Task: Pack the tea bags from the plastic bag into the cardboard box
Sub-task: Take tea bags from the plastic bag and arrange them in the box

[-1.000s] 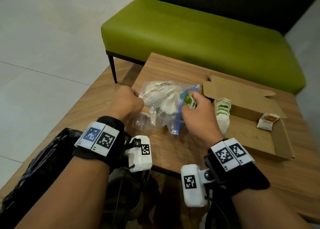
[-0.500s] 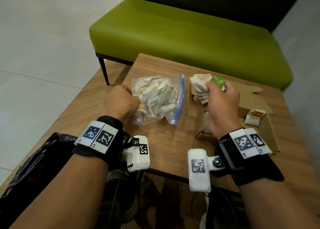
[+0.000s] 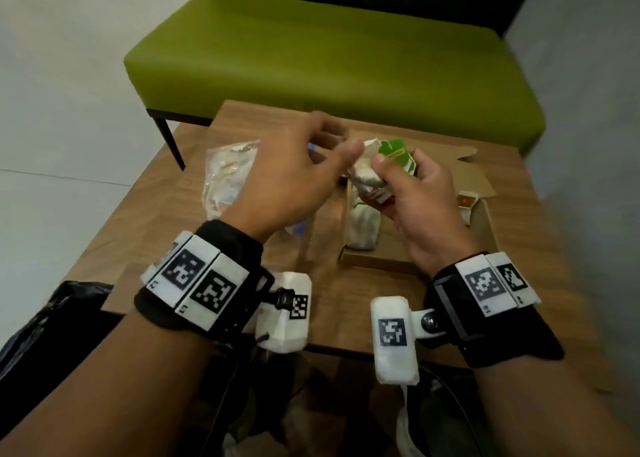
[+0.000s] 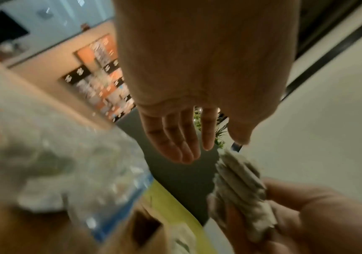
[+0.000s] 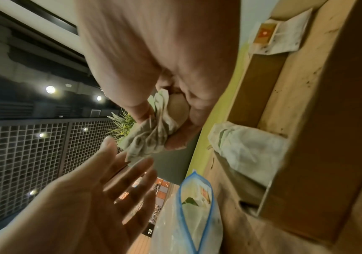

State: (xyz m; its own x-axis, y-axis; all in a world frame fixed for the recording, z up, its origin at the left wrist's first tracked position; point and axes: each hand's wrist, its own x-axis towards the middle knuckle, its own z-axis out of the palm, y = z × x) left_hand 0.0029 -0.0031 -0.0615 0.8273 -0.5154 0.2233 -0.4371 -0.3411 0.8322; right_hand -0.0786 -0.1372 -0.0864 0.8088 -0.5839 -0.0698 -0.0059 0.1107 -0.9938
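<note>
White tea bags (image 3: 372, 176), a bunch too tight to count, sit pinched in the right hand (image 3: 420, 211) over the one box (image 3: 377, 261); left hand (image 3: 291, 179), fingers spread, hovers beside, above one plastic bag (image 3: 225, 179).

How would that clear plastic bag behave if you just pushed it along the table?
The plastic bag would probably crumple rather than slide whole: its film looks thin and wrinkled. It seems light, holding only loose tea bags. With its blue-edged mouth gaping open, tea bags might spill out.

Bare box floor (image 3: 408, 249) apparently beside upright tea bags (image 3: 362, 224)
</note>
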